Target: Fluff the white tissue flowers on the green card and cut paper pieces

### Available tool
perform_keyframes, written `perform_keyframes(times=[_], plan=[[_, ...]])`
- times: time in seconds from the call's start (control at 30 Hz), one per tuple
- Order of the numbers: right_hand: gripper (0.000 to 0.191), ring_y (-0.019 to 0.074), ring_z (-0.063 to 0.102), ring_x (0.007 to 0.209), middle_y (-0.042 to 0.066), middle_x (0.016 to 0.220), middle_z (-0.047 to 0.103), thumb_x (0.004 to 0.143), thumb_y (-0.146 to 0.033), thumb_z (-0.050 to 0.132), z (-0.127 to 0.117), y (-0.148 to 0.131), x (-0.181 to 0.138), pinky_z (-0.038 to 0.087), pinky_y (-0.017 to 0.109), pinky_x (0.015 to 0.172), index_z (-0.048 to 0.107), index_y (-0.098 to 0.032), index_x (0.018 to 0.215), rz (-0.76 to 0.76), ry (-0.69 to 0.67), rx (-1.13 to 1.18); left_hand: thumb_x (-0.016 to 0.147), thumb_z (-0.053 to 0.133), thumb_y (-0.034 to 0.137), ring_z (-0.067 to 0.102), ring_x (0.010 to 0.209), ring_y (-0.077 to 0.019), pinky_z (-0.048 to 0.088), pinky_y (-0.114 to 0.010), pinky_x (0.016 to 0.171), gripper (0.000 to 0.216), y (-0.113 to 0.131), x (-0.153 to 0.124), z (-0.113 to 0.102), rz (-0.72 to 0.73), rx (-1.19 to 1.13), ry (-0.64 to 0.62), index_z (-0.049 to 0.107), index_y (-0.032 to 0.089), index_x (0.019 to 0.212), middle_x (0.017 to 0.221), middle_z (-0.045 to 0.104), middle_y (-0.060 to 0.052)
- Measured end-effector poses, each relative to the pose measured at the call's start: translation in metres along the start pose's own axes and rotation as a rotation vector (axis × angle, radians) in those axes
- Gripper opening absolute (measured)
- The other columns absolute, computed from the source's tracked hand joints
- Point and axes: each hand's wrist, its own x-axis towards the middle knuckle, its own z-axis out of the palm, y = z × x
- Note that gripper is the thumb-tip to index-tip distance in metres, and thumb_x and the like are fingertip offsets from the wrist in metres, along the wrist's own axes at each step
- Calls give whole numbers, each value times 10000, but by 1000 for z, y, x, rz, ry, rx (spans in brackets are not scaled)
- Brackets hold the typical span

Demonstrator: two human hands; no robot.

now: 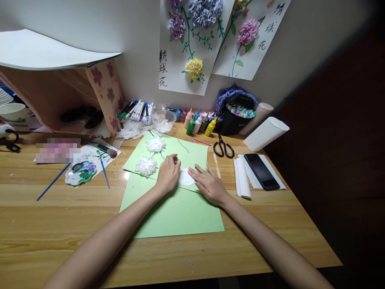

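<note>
My right hand (pixel 209 185) lies flat with its fingers spread, fingertips touching the right edge of a white paper circle (pixel 186 178). At the circle's left edge is my left hand (pixel 168 175), fingers bent and close together; whatever they may hold is hidden. Under both hands is a light green sheet (pixel 192 148) with thin dark curved lines, overlapping a second green sheet (pixel 177 216) nearer to me. Two fluffy white paper flowers, one further back (pixel 155 144) and one nearer (pixel 146 166), sit on the left part of the upper sheet.
Right of the sheets are black scissors (pixel 223 148), a wooden stick (pixel 217 165), folded white paper (pixel 242 177) and a phone (pixel 262 171). Paint bottles (pixel 211 126) and a plastic bowl (pixel 164 121) stand behind. A paint palette (pixel 80 173) and brushes lie left.
</note>
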Motion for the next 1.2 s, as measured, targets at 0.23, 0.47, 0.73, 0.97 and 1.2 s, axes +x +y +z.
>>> perform_keyframes(times=[0.23,0.47,0.73,0.97,1.2], plan=[[425,245,370,1346,23,1342,536,965,-240,325,0,-5,-3,126,607,1127,422,-256,1379,-86,99,-40,947,322,322,552,1024,-225,397,-419,920,299,0,0,0,4,-1,0,430,158,1173,1111,571,-107],[390,229,466,1278,32,1199,648,931,-146,363,1,-7,-4,91,587,1146,558,-218,1261,-172,222,-65,952,309,320,538,1041,-235,394,-428,925,319,-1,0,-1,27,29,-3,431,134,1181,1098,566,-120],[390,201,515,1233,41,1167,670,918,-110,360,1,-9,-5,81,535,1160,575,-205,1229,-266,223,-68,958,292,301,572,963,-207,439,-371,852,316,15,-10,-15,250,142,-46,454,141,1178,1125,565,-125],[398,193,481,1266,75,1260,609,917,-132,378,4,-8,-3,145,512,1158,520,-161,1289,-336,144,-51,951,258,317,574,902,-226,424,-355,799,338,-10,-16,-104,250,396,73,561,173,994,969,628,-93],[429,201,444,1298,70,1335,544,946,-184,332,5,0,-1,359,506,1076,468,-217,1351,-151,209,28,875,372,362,572,1048,-271,415,-376,906,397,-80,-11,-132,-295,253,134,532,90,1115,1110,606,-178]])
